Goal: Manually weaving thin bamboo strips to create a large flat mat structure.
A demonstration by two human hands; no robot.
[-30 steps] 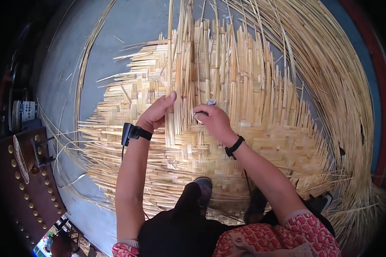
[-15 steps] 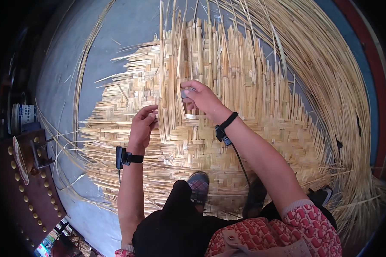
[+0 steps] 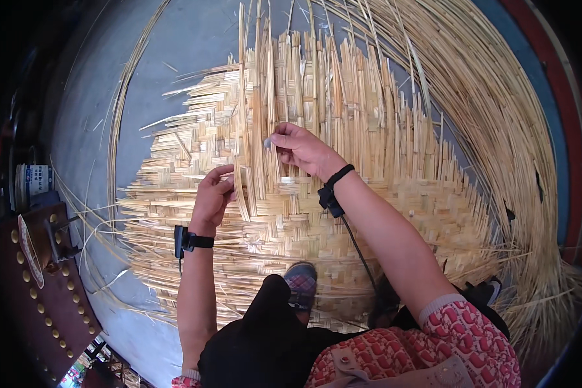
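The right hand (image 3: 307, 152) has moved up the ragged, golden woven mat (image 3: 420, 207).

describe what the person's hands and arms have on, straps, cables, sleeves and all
The left hand and right hand are ungloved. Each wrist wears a black strap with a small boxy black device and a thin dark cable. The red-and-pale patterned sleeves have pale cuffs, well short of the wrists.
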